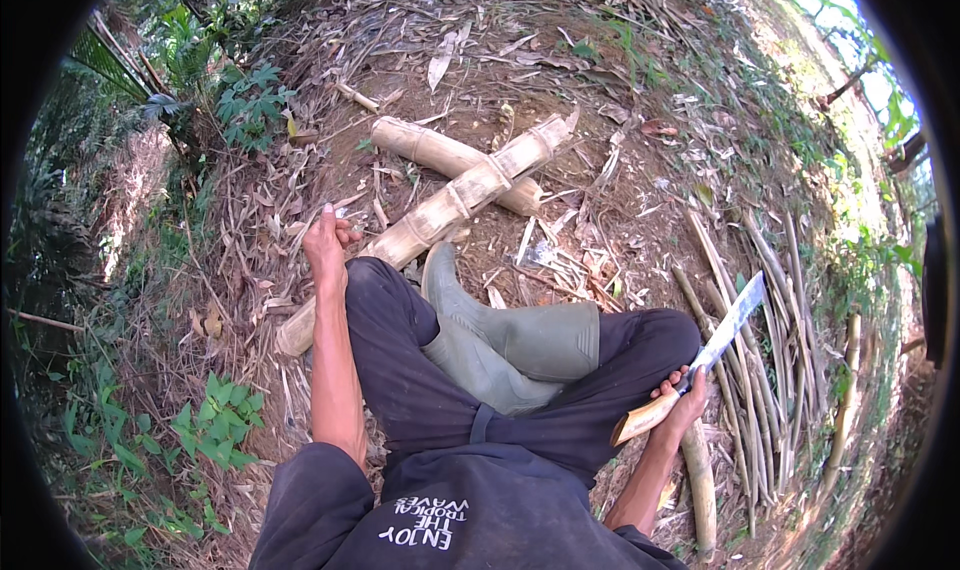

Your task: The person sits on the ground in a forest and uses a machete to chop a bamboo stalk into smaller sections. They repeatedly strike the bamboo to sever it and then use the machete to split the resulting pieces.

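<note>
My right hand [688, 398] is wrapped round the wooden handle of a machete [735, 320], beside my right knee. Its bright blade slants up and away to the right. My left hand [328, 242] hovers by my left knee with its fingers curled in and the thumb up; whether anything small is inside is hidden. Closest to that hand is a long bamboo pole [430, 220], running from beside my left leg outward to the right. Its far part rests across a shorter bamboo piece [430, 148] on the ground. The pole's far end looks splintered.
I sit cross-legged in green rubber boots [540, 342]. Several thin sticks [765, 370] lie in a pile at the right, next to a thicker bamboo length [700, 485]. Bamboo chips [590, 280] and dry leaves litter the soil. Green plants [220, 420] grow at the left.
</note>
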Demonstrator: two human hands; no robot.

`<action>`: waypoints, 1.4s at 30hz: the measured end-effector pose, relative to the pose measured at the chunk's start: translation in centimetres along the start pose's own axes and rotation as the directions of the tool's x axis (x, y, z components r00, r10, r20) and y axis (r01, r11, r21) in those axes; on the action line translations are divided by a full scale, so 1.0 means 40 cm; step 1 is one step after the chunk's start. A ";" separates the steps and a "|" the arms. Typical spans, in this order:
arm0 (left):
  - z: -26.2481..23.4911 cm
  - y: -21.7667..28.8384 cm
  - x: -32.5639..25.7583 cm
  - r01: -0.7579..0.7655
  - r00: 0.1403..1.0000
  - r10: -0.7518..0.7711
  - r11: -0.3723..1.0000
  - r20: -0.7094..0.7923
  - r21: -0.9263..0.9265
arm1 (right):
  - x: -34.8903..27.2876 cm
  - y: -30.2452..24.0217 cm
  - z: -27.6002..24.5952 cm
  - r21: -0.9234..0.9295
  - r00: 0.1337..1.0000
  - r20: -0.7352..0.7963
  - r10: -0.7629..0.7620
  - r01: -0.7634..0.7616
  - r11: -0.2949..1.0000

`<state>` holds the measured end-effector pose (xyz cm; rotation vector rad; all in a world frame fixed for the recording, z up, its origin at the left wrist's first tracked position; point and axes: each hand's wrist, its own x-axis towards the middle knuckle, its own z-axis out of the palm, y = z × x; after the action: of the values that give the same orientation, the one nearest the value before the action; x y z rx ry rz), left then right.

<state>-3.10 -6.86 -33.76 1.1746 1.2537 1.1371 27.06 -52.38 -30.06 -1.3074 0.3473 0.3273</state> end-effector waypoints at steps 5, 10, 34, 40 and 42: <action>-0.006 0.000 0.012 -0.005 0.983 -0.011 0.996 0.184 0.087 | 0.005 0.001 -0.005 0.004 1.000 0.012 0.002 -0.002 1.000; -0.001 -0.014 0.021 0.039 0.979 -0.056 0.995 0.195 0.090 | -0.001 -0.001 -0.001 0.004 1.000 -0.007 0.017 -0.017 1.000; -0.201 -0.330 -0.015 -0.783 0.603 0.423 0.152 0.676 0.603 | 0.002 -0.010 0.003 -0.020 0.998 -0.042 0.050 -0.051 0.999; -0.131 -0.471 0.052 -0.562 0.506 0.596 -0.321 0.624 0.762 | 0.008 0.001 0.030 -0.087 0.997 -0.067 0.035 -0.041 0.995; -0.097 -0.483 0.050 -0.598 0.610 0.542 -0.163 0.578 0.784 | 0.005 -0.003 0.031 -0.125 0.995 -0.096 0.025 -0.037 0.991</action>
<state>-7.42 -6.26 -53.10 3.0957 1.4279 0.6964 27.36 -51.19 -29.76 -1.4465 0.4325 0.3181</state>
